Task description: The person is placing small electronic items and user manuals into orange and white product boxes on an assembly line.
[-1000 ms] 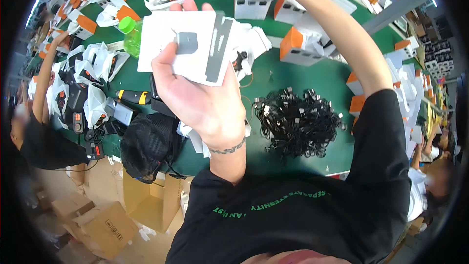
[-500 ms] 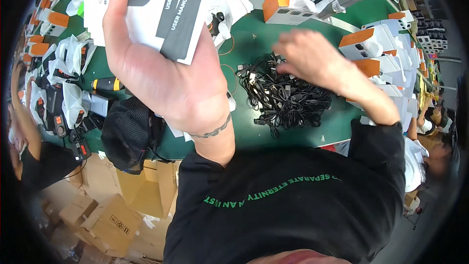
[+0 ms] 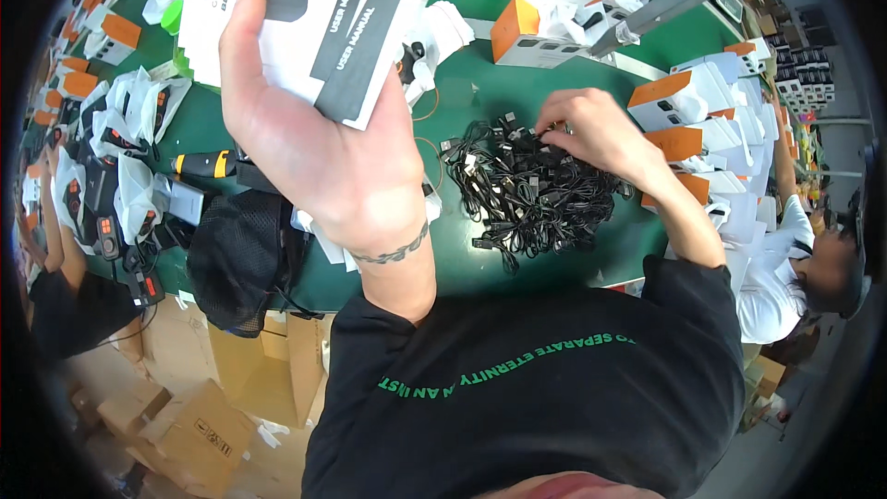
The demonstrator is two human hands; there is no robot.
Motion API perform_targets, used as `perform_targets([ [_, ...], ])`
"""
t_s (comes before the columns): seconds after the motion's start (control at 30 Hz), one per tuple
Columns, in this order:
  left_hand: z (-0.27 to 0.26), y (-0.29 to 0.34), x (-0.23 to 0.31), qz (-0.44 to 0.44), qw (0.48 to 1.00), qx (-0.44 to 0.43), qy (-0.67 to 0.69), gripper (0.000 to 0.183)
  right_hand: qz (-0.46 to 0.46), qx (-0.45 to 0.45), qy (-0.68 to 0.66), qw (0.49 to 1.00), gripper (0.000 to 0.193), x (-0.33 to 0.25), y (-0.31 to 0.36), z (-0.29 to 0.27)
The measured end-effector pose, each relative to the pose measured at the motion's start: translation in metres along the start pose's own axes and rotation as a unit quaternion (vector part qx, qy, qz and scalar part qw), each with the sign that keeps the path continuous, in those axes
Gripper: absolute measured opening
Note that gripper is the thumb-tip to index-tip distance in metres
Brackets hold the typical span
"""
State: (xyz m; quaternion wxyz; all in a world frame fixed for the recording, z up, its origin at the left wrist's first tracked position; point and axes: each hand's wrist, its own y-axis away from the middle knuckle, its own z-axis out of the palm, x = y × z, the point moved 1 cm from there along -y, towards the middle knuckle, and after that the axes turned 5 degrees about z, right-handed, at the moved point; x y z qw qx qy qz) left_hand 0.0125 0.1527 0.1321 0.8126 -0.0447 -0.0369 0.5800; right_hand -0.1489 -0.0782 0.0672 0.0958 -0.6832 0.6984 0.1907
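My left hand [image 3: 328, 157] is raised over the table's left half, closed round a stack of white and grey instruction booklets [image 3: 365, 51], with the thumb on the top sheet. At the far right edge of a tangled heap of black USB cables [image 3: 540, 203], my right hand [image 3: 596, 134] has its fingers bent together, pinching a cable; the fingertips are partly hidden among the cords. Left of my left forearm lies a black mesh bag [image 3: 240, 259]. Behind the booklets shows a white plastic bag [image 3: 443, 32].
Orange-and-white boxes [image 3: 536, 32] stand at the back, with more boxes [image 3: 674, 102] on the right. A metal post [image 3: 693, 0] slants across the far right. Bagged devices [image 3: 120, 120] crowd the left. Cardboard cartons [image 3: 199, 430] are below the table [image 3: 388, 268]. Other people work at both sides.
My right hand has come down onto the cable heap, and its fingers have closed. My left hand, still gripping the booklets, has shifted slightly right and nearer in the picture.
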Motion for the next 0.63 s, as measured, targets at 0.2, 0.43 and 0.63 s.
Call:
perform_targets([
  [0.2,-0.006,-0.001,0.0,-0.034,0.998,-0.041,0.034,0.03,-0.024,0.075,-0.118,0.99,0.012,-0.027,0.007,-0.064],
  [0.43,0.016,0.007,-0.02,0.03,0.997,0.039,-0.051,0.022,-0.039,0.265,0.047,0.962,0.013,-0.012,-0.059,-0.144],
  [0.63,-0.004,0.018,-0.056,0.173,0.904,0.052,-0.387,0.052,0.049,0.214,0.37,0.903,0.02,0.037,-0.213,-0.15],
])
